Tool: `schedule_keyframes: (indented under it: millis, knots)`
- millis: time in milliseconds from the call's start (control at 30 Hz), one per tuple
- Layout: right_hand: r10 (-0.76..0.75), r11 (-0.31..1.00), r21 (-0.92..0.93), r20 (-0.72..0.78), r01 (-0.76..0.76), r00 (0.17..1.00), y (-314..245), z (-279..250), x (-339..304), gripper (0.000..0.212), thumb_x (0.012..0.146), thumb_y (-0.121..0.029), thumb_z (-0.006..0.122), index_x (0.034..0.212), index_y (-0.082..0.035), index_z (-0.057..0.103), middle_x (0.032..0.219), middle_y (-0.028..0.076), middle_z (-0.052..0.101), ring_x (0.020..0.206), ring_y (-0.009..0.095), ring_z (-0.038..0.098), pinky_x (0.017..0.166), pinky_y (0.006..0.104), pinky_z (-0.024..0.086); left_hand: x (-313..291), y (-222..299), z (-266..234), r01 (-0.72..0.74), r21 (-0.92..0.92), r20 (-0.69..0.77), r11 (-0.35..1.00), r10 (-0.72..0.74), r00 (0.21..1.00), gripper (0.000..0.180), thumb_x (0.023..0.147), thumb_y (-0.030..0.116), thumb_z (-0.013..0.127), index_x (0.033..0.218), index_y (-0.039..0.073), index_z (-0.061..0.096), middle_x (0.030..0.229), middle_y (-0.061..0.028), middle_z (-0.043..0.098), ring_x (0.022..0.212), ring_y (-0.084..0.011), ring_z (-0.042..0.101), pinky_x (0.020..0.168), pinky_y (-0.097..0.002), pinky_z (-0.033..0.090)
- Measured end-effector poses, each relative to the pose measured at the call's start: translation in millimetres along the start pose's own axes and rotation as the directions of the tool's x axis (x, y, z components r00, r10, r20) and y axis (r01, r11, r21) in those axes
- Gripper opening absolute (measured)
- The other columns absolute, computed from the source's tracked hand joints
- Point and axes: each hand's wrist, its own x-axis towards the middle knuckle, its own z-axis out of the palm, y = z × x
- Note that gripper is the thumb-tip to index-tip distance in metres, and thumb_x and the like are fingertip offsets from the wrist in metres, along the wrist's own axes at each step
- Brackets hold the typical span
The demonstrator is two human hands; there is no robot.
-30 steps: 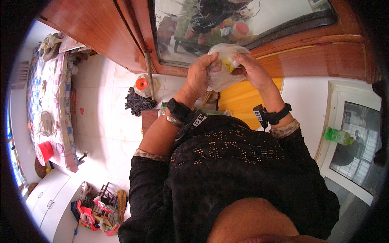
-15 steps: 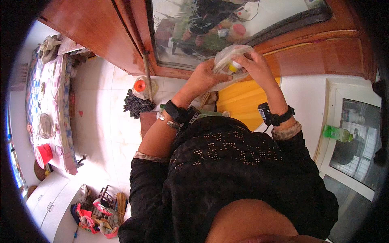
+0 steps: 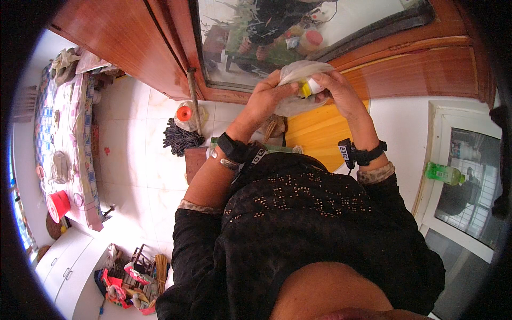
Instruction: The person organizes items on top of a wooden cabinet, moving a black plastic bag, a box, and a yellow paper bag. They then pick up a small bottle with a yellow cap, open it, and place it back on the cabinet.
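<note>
Both hands are raised in front of me around a thin, clear plastic bag [image 3: 300, 70]. My left hand [image 3: 268, 97] is closed on the bag's left side. A small white bottle with a yellow cap [image 3: 313, 86] shows at the bag between the hands, its cap pointing left. My right hand [image 3: 341, 92] grips the bottle from the right, with some fingers hidden behind it and the bag. Whether the bottle is fully inside the bag I cannot tell.
A wooden cabinet with a dark-framed glass panel [image 3: 250, 58] stands just beyond my hands. Below them is a yellow wooden surface [image 3: 320, 130]. A mop [image 3: 182, 136] leans at the left. A green bottle [image 3: 444, 174] is by the white window frame at right.
My right hand has turned slightly, and more of the white bottle and its yellow cap shows. The bag has shifted a little between my hands.
</note>
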Motion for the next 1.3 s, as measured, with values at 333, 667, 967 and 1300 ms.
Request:
schedule_keyframes:
  millis: [333, 667, 967, 1300]
  knots:
    - [-0.003, 0.977, 0.213, 0.105, -0.019, 0.995, 0, -3, -4, 0.04, 0.09, -0.044, 0.06, 0.099, -0.005, 0.061, 0.072, -0.003, 0.056, 0.053, 0.005, 0.048, 0.047, 0.0206, 0.038, 4, 7, 6, -0.05, 0.051, -0.045, 0.997, 0.052, 0.998, 0.032, 0.093, 0.019, 0.061, 0.12, 0.002, 0.059, 0.104, -0.0018, 0.064, 0.091, -0.0093, 0.058, 0.081, -0.0239, 0.047]
    - [0.096, 0.977, 0.19, -0.008, -0.092, 0.995, 4, 2, -1, 0.049, 0.093, -0.05, 0.054, 0.111, -0.004, 0.059, 0.088, 0.003, 0.061, 0.076, 0.012, 0.058, 0.062, 0.0265, 0.048, 8, 2, 10, -0.026, -0.037, -0.104, 0.999, 0.023, 0.994, 0.029, 0.096, 0.02, 0.057, 0.115, -0.001, 0.06, 0.099, -0.0033, 0.065, 0.087, -0.0107, 0.061, 0.078, -0.0259, 0.05]
    - [-0.528, 0.73, -0.52, -0.019, 0.443, 0.849, -18, 27, -20, 0.062, 0.086, -0.031, 0.071, 0.137, -0.009, 0.045, 0.128, 0.012, 0.052, 0.114, 0.02, 0.054, 0.093, 0.0326, 0.047, 8, 1, 15, -0.126, -0.154, -0.218, 0.98, 0.091, 0.972, 0.024, 0.095, 0.015, 0.056, 0.114, 0.001, 0.06, 0.097, -0.003, 0.065, 0.084, -0.0103, 0.061, 0.073, -0.0244, 0.05]
    - [-0.167, 0.966, 0.175, -0.128, 0.188, 0.978, -17, 28, -14, 0.054, 0.09, -0.019, 0.065, 0.137, -0.002, 0.044, 0.122, 0.01, 0.058, 0.108, 0.017, 0.058, 0.089, 0.0283, 0.05, 7, 5, 15, -0.127, -0.133, -0.249, 0.983, 0.09, 0.964, 0.022, 0.096, 0.015, 0.053, 0.11, 0.0, 0.06, 0.089, -0.0008, 0.063, 0.075, -0.0084, 0.056, 0.068, -0.0232, 0.046]
